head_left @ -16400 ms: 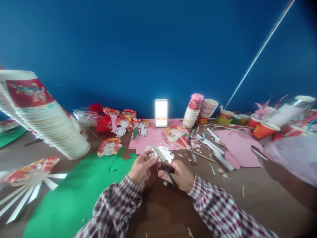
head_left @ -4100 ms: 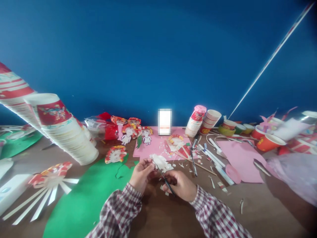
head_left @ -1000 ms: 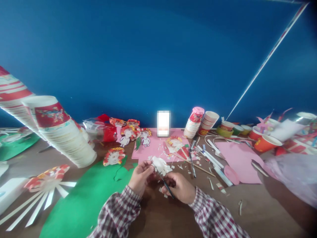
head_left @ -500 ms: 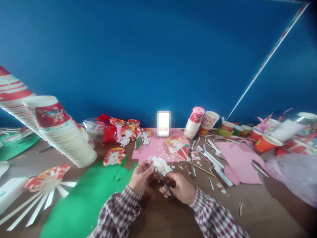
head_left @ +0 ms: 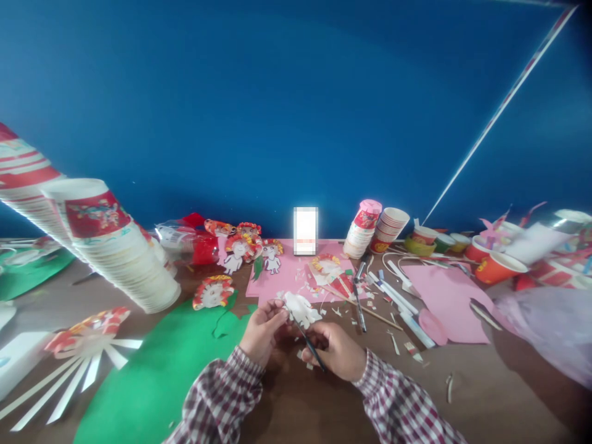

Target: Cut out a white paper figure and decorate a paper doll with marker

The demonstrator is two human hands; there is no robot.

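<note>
My left hand (head_left: 261, 330) pinches a small white paper cutout (head_left: 300, 308) just above the brown table (head_left: 462, 388). My right hand (head_left: 337, 350) is closed round the black handles of a pair of scissors (head_left: 309, 344), whose blades reach up to the cutout's edge. Both wrists wear red-and-white checked sleeves. Small paper scraps lie under and around the hands.
A green paper sheet (head_left: 152, 376) lies front left, pink sheets (head_left: 451, 296) behind and right. Leaning stacks of paper cups (head_left: 115, 253) stand left, more cups (head_left: 370, 228) at the back. Finished paper figures (head_left: 240, 246), pens (head_left: 358, 299), sticks and red cups (head_left: 497, 268) crowd the far side.
Over the last second almost nothing moved: the hands keep the cutout and scissors in the same place. Compared with 16 seconds ago, the cutout looks smaller and rounder.
</note>
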